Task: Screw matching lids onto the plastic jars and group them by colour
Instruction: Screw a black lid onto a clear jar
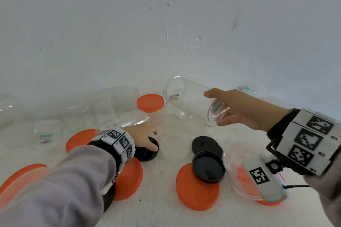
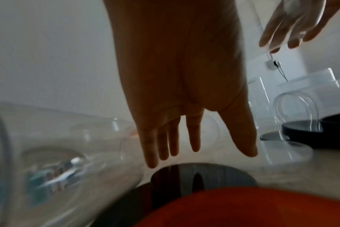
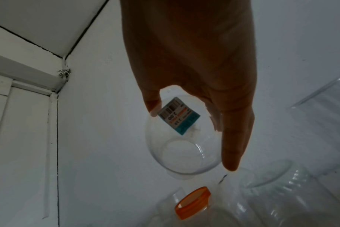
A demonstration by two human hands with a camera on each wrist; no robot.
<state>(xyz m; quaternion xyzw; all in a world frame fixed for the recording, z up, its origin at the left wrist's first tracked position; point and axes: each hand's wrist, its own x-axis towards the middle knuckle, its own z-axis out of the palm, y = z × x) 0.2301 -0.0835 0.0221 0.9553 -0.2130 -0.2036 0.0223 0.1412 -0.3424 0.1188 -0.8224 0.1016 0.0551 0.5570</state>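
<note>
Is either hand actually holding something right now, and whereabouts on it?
The right hand grips a clear jar by its base end, lifted and tilted. The left hand, fingers straight, only reaches over a black lid.

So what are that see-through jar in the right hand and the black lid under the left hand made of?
The jar looks like thin clear plastic: the wall and fingers show straight through it, and a price sticker sits on its base. The black lid seems to be harder opaque plastic with a glossy top; in the left wrist view it mirrors the fingers above it. Neither can be confirmed by sight alone.
</note>
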